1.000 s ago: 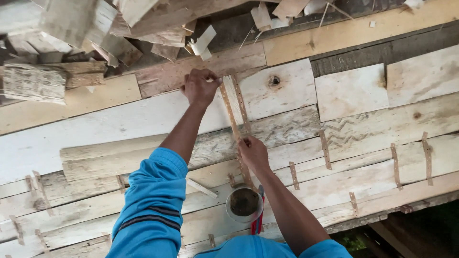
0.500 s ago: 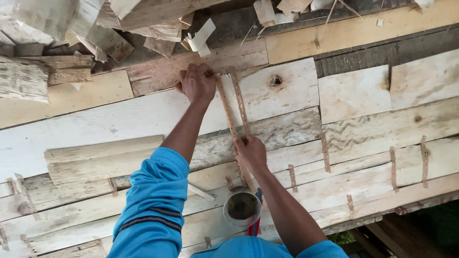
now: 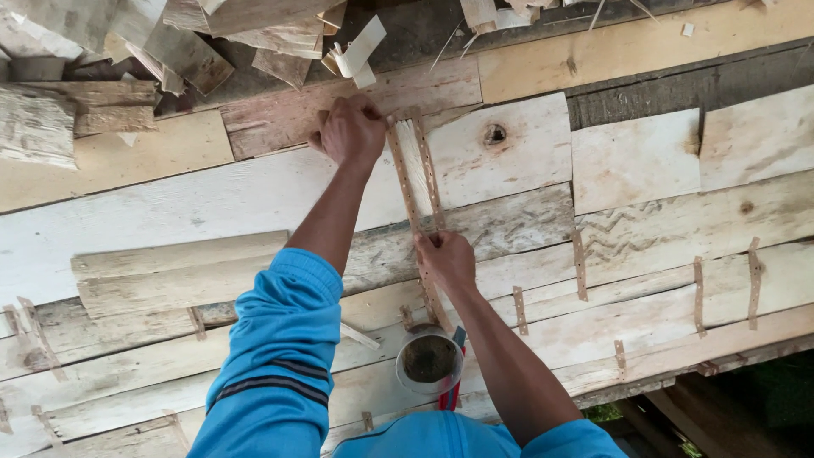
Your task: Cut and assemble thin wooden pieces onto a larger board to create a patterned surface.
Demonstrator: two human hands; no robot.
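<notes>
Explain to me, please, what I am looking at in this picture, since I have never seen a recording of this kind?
There is no machine here. A person wears a camera on the head, so the single view looks down along their own two arms in blue sleeves.

The surface is a table of rough, pale wooden planks. Short brown strips are fixed across several planks.

The left hand presses on the far end of a pair of long thin perforated strips that lie across the planks. The right hand has its grip on the same strips nearer the body.

Close to the person stands a small round cup with a red-handled tool beside it. At the far edge lies a heap of wood offcuts.
</notes>
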